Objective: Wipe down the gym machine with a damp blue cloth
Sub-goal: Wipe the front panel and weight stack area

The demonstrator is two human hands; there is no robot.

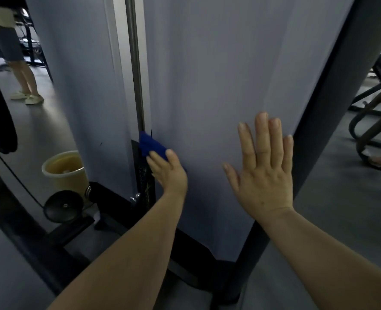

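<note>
Gym floor, dim, grey matting [332, 220]; tall pale panel [207, 74] of the machine straight ahead, filling most of view. Left hand [168, 173] low on the panel's left edge, fingers curled round a bunched blue cloth [150, 147], pressing it where panel meets the upright steel rod [135, 63]. Cloth above and beyond the knuckles, partly hidden under the fingers. Right hand [264, 166] flat against the panel further right, fingers straight and close together, holding nothing, seemingly bracing.

Below and left of the left hand: black pulley wheel [63, 205] with a cable [17, 175] running up from it, a cream bucket [65, 170] just behind. Far left, a bystander's legs and pale shoes [27, 97]. Other equipment [372, 121] off beyond the right hand.

Task judged mid-wipe, lower edge of panel in hand; wide stretch of panel above both hands probably not yet covered.

Risks: cloth corner snagging in the gap beside the rod if dragged along the seam. Fingers pinched in the same gap if pressed in too deep. Damp cloth dripping onto the black base [115, 209], leaving a slick patch. Bucket nudged by a careless downward sweep of the elbow.
</note>
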